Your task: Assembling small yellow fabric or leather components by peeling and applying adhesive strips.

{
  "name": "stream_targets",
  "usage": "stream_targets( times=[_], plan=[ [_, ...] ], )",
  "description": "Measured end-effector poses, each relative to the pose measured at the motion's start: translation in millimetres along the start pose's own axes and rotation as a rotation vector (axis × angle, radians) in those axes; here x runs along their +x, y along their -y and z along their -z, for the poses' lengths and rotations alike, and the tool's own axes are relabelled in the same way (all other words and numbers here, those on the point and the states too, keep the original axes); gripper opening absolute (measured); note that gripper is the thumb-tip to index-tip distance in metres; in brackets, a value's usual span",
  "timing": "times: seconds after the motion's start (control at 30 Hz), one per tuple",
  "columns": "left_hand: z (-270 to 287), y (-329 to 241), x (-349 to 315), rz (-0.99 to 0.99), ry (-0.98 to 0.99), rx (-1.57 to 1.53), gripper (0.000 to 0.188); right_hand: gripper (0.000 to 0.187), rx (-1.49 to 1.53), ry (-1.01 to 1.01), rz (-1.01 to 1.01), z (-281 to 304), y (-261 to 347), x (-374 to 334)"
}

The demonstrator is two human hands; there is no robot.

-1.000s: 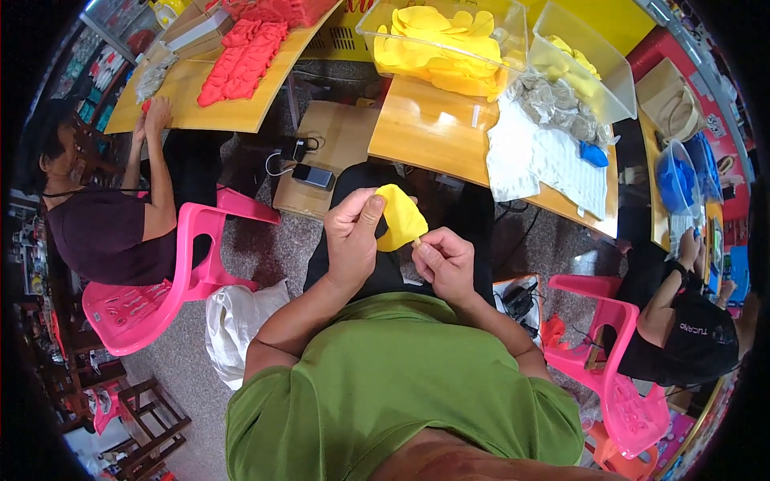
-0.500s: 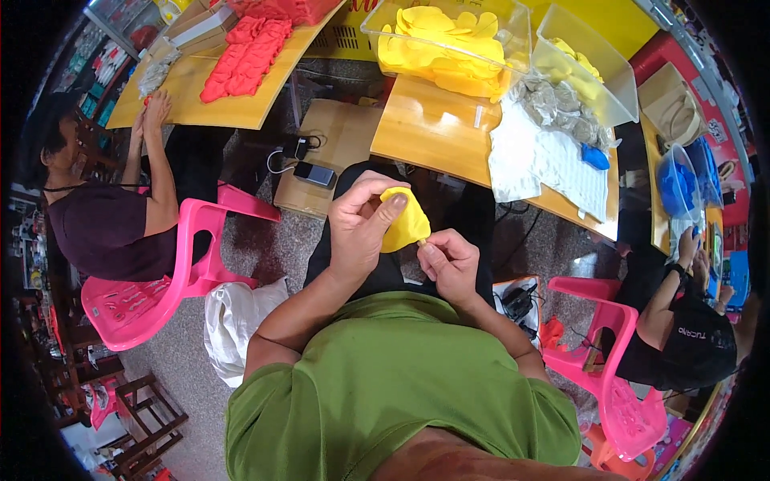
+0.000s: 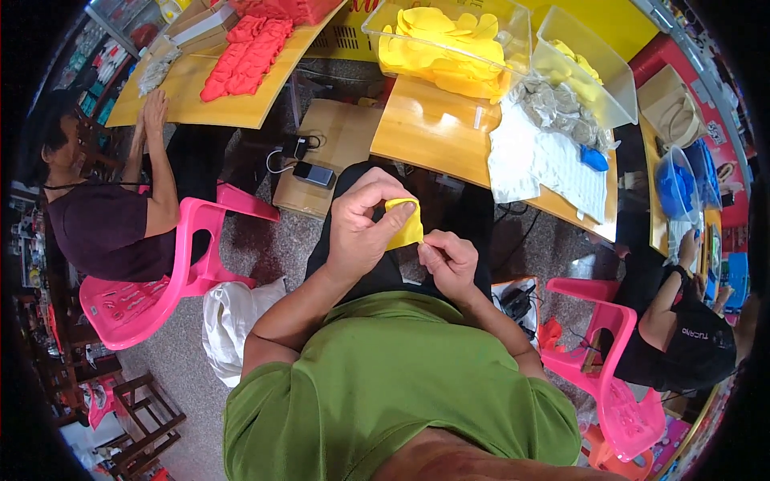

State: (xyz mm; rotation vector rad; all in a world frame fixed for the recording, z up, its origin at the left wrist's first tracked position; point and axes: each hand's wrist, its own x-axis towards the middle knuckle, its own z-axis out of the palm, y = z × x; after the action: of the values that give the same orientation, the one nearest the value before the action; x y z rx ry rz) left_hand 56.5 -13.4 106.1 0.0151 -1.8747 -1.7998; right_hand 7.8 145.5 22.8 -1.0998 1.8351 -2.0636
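Note:
Above my lap, a soft, thin yellow piece (image 3: 407,232) is held between my two hands. My left hand (image 3: 362,224) pinches it from the upper left, thumb on the front and fingers curled behind. The fingers of my right hand (image 3: 451,260) are pinched together at its lower right corner. Whether they grip only that corner or also something small is too fine to make out. The piece looks folded or bunched, and part of it is hidden behind my left thumb and fingers.
Ahead stands a wooden table (image 3: 437,120) with a clear bin (image 3: 370,36) of flat yellow pieces, another clear bin (image 3: 622,100), crumpled plastic bags (image 3: 553,104) and a blue item (image 3: 593,158). Co-workers sit on pink chairs (image 3: 192,264) either side. A white sack (image 3: 228,321) lies at left.
The yellow piece now shows smaller and more folded, drawn in beneath my left thumb. A small tan bit at my right fingertips is less visible. Both hands have barely moved.

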Motion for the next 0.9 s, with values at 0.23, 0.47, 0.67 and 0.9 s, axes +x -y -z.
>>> stream_targets(
  times=[0.23, 0.47, 0.67, 0.9],
  plan=[
    [1, 2, 1, 0.011, -0.004, 0.001, 0.004, 0.006, -0.199, 0.024, 0.117, 14, 1, 6],
    [2, 4, 2, 0.036, 0.014, -0.046, 0.005, 0.002, -0.168, 0.042, 0.017, 14, 5, 5],
    [-1, 10, 1, 0.207, 0.008, -0.223, 0.011, 0.004, 0.125, -0.028, -0.176, 12, 6, 2],
    [4, 23, -1, 0.342, 0.027, -0.222, 0.013, 0.006, 0.168, -0.021, -0.297, 9, 9, 8]
  ],
)
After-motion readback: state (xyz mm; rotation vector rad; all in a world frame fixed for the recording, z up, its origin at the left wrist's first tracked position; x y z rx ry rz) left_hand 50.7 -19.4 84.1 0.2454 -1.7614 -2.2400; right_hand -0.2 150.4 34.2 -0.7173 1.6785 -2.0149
